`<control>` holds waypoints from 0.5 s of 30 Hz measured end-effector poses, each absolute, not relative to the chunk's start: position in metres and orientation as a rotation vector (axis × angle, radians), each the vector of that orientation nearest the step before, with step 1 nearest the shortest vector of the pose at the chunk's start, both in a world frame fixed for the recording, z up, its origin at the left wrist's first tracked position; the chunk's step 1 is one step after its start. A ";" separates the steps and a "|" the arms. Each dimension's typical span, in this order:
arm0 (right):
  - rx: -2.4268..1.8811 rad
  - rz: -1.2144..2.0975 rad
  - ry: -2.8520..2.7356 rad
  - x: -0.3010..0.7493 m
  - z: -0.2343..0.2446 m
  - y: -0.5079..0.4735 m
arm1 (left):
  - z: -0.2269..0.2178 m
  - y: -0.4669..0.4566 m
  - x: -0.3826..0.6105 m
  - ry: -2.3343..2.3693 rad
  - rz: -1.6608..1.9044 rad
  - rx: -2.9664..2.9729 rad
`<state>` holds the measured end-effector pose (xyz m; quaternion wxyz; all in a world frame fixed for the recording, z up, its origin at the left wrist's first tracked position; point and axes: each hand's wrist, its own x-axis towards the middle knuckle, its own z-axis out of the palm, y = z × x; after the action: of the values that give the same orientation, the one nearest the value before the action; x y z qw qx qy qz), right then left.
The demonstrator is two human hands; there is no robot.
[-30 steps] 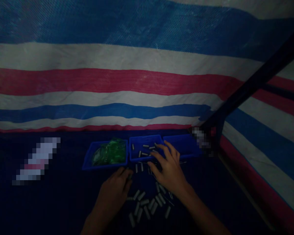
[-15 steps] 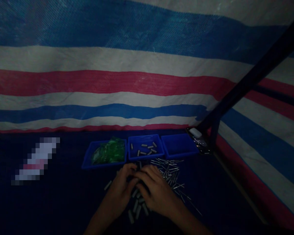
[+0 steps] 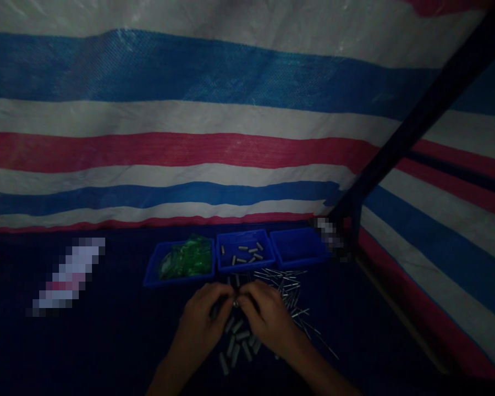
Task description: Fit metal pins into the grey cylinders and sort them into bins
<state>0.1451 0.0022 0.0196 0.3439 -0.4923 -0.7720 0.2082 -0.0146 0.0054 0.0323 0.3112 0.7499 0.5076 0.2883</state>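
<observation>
My left hand (image 3: 204,316) and my right hand (image 3: 268,316) meet fingertip to fingertip above the dark table. Both are closed in a pinch around a tiny shiny piece (image 3: 236,302), too small and dim to name. Below and between them lie several short grey cylinders (image 3: 235,352), loose on the table. Beside my right hand is a scattered pile of thin metal rods (image 3: 291,297), partly covered by that hand.
Three blue trays stand in a row behind the hands. The left tray (image 3: 148,281) holds green plastic bags (image 3: 190,258), and the middle tray (image 3: 268,237) several short cylinders. A right tray (image 3: 299,245) adjoins it. Striped sheeting (image 3: 190,151) and a dark frame bar (image 3: 412,126) enclose the table.
My fingers, overlapping before, now meet at their tips, with the left hand slightly further left. More cylinders show between the hands. The view has tilted up a little.
</observation>
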 end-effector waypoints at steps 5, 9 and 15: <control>-1.305 0.625 -1.926 0.133 0.017 0.001 | 0.029 0.007 -0.013 1.373 0.705 2.001; -1.304 0.639 -1.846 0.134 0.014 0.003 | 0.031 0.009 -0.020 1.398 0.688 2.046; -1.279 0.579 -1.894 0.147 0.015 0.004 | 0.018 -0.042 -0.052 1.380 0.877 2.337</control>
<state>0.1474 0.0042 0.0148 0.3821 -0.5016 -0.7423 0.2268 -0.0521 -0.0418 0.0177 0.1443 0.8107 0.4788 0.3043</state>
